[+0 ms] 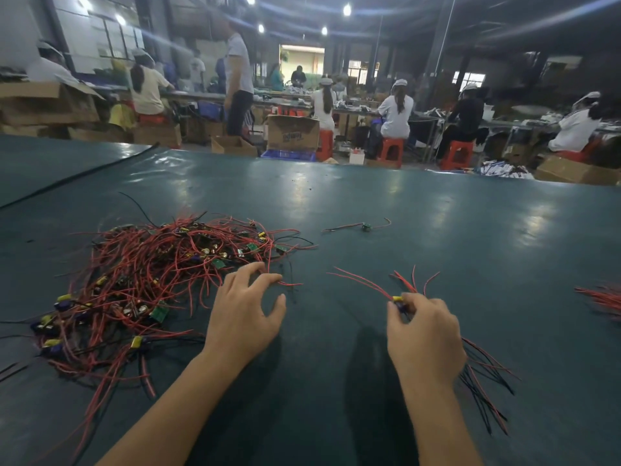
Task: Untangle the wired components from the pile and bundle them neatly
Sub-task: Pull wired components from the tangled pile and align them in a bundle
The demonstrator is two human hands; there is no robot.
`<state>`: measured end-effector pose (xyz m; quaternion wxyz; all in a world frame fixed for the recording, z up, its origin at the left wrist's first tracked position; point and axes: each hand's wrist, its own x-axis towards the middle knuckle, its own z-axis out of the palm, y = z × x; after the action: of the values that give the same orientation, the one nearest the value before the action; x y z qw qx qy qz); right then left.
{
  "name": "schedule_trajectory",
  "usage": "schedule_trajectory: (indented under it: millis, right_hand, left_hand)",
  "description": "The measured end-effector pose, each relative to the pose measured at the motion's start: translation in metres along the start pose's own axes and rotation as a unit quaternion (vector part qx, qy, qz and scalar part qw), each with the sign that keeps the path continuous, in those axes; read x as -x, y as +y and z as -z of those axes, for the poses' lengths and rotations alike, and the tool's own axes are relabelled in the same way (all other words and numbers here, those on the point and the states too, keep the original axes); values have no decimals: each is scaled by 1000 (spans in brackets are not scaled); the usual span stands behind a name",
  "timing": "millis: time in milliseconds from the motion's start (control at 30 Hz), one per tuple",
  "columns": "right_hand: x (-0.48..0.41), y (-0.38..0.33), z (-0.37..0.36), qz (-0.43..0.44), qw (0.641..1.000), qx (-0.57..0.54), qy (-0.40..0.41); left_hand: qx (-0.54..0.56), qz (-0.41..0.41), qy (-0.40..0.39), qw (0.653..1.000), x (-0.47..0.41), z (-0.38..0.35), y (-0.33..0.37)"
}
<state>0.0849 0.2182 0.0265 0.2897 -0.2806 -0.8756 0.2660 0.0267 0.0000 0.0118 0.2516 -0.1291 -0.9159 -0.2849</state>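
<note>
A wide, glossy, dark teal table covering (369, 183) fills the lower view, catching pale reflections of the bright ceiling lamps (347, 9). A thin black strip (77, 176) runs slantwise across it at ten o'clock.

The tangled pile of red and black wires with small green circuit boards and yellow-and-purple parts (151, 274) lies on the covering at nine o'clock from the left hand (242, 307). That hand hovers at the pile's edge with fingers spread and gently curved, the fingertips at a loose red wire and the thumb held apart; it grasps nothing.

The right hand (423, 331), at four o'clock in the view, pinches a gathered bunch of wired components (397, 299). A yellow part shows at the fingertips, red leads fan out toward eleven and twelve o'clock, and red and black leads trail from under the wrist toward five o'clock.

A single wired green board (365, 226) lies alone on the covering at twelve o'clock from the hands, well apart from the pile. More blurred red wires (601, 299) lie at the three o'clock edge.

Beyond the table is a dim workshop. Seated workers in white caps (396, 112) sit on red plastic stools (391, 151) at long benches, and one standing person in a white shirt (238, 82) is at eleven o'clock. Open brown cardboard boxes (292, 132) and a blue plastic crate (289, 155) stand on the floor.
</note>
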Motion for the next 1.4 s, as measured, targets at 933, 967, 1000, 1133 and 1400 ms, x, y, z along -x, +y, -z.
schedule_trajectory:
  millis: [933,967,1000,1133,1400]
  right_hand:
    - [31,-24,-32,165,980,0,-113]
    - [31,-24,-32,167,979,-1,-115]
    - [32,-25,-31,170,979,-1,-116]
    - [32,-27,-31,170,975,-18,-138]
    - [29,-24,-37,106,936,-240,-236]
  left_hand:
    - [-44,-14,-137,989,-36,-28,-11]
    - [-27,-21,-117,993,-32,-27,-8]
    - [-7,-29,-92,995,-27,-26,-4]
    - [59,-68,-23,996,-13,-20,21]
    - [228,-149,-42,961,15,-11,43]
